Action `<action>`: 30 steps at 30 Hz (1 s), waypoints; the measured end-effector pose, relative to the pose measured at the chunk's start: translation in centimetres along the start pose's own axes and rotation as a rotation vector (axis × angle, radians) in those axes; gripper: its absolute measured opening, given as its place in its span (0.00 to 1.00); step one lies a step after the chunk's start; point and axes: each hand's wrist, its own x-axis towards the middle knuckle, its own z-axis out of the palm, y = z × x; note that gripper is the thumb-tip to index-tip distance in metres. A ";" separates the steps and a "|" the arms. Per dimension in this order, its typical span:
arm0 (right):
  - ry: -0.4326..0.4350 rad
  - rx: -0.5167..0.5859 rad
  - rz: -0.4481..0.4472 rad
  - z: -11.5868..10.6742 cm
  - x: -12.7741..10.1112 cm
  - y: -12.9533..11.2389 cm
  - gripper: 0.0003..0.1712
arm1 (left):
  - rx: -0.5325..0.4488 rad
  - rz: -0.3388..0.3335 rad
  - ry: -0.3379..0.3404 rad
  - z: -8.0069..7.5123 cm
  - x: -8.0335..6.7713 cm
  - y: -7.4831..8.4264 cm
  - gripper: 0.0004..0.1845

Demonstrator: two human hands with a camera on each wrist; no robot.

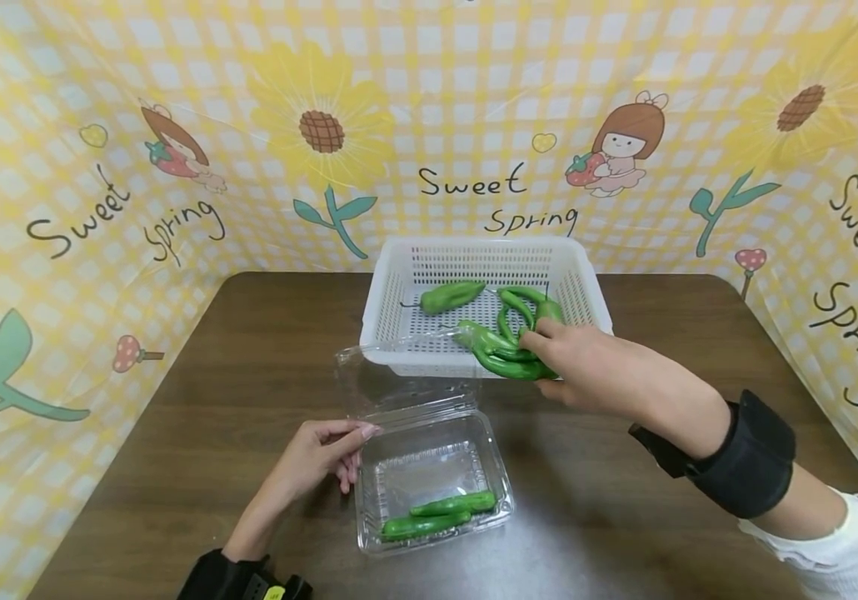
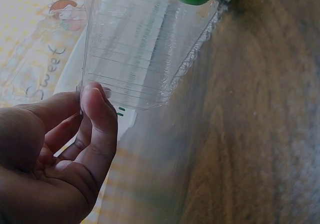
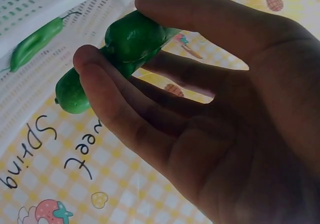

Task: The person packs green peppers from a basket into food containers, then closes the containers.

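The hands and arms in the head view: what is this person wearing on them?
Both hands are bare: no gloves or rings show. The right hand has a wide black strap round the forearm, and behind it a white sleeve. The left hand has a black wrist band bearing a small yellow mark.

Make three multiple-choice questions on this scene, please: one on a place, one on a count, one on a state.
1. Where does the white basket stand?
A. beyond the clear box
B. left of the clear box
C. on the floor

2. How many peppers lie in the clear box?
A. none
B. two
C. five

3. What does the right hand do?
A. rests flat
B. grips green peppers
C. holds the lid

Key: 1 A, the basket is farther back on the table; 2 B, two peppers lie at its front; 3 B, its fingers close round the green peppers.
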 end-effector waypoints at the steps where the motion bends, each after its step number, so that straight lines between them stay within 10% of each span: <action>1: 0.010 -0.002 -0.012 0.0 0.0 -0.1 0.19 | -0.003 0.000 0.001 0.0 0.0 0.0 0.18; 30: -0.142 0.048 -0.252 3.8 1.7 -6.2 0.13 | 0.018 -0.023 0.017 0.0 -0.1 0.2 0.18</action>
